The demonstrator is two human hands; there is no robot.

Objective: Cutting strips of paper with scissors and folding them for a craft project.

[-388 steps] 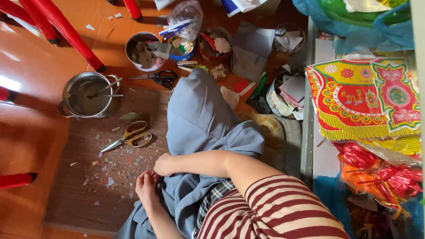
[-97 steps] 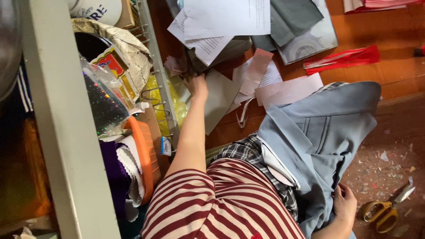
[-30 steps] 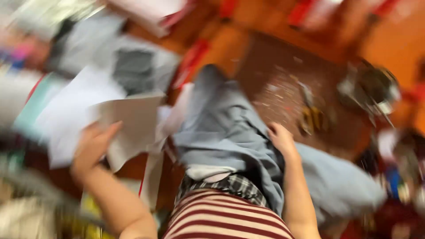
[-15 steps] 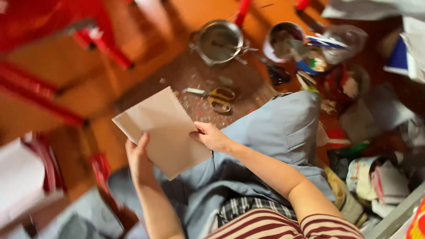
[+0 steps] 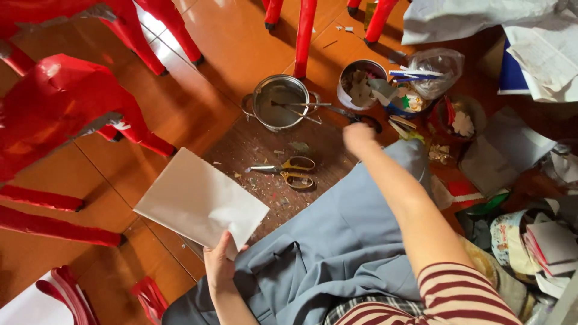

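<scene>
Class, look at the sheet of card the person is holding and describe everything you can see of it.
The sheet of card is a plain, pale grey-white rectangle, flat and stiff-looking, with no print showing. It lies turned cornerwise over the orange floor and the edge of the brown mat. The left hand pinches its near corner, where a slight shadow or bend shows. Nothing else touches it; the yellow-handled scissors lie apart to its right.

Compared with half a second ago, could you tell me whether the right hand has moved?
Yes. The right hand has left the sheet of paper and gone forward, past the yellow-handled scissors, towards the metal pot.
</scene>
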